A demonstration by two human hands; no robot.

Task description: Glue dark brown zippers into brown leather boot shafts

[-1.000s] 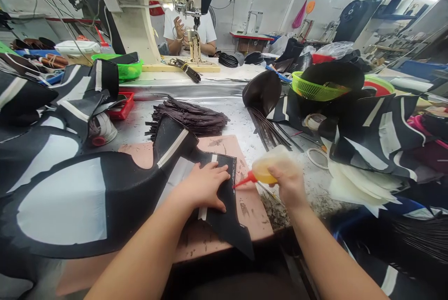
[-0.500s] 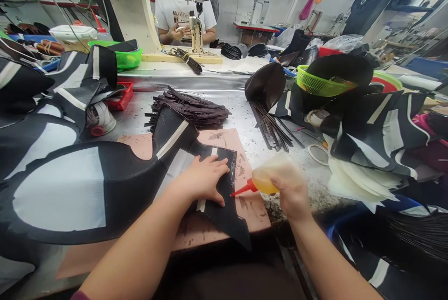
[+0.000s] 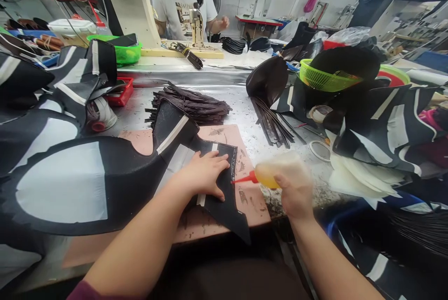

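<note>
My left hand (image 3: pixel 208 175) lies flat with fingers spread on a black boot upper piece (image 3: pixel 129 169), which carries white reinforcing patches and pale tape strips. My right hand (image 3: pixel 296 192) is wrapped round a squeeze bottle of yellowish glue (image 3: pixel 276 171), tilted nearly level. Its red nozzle (image 3: pixel 247 178) points left, with the tip at the piece's right edge. A shiny line of glue runs along that edge above the tip. Under the piece lies a stained pinkish board (image 3: pixel 252 206).
Behind the piece sits a heap of dark strips (image 3: pixel 192 106). A sewing machine (image 3: pixel 129 10) stands at the back, with a person (image 3: pixel 171 6) beyond it. More black pieces (image 3: pixel 388 122), a green basket (image 3: pixel 325 78) and a tape roll (image 3: pixel 319 150) lie at right; a red tray (image 3: pixel 121 94) is at left.
The nozzle tip has moved slightly up along the piece's right edge, with my right hand following. My left hand stays on the piece. The person behind has lowered and spread their hands.
</note>
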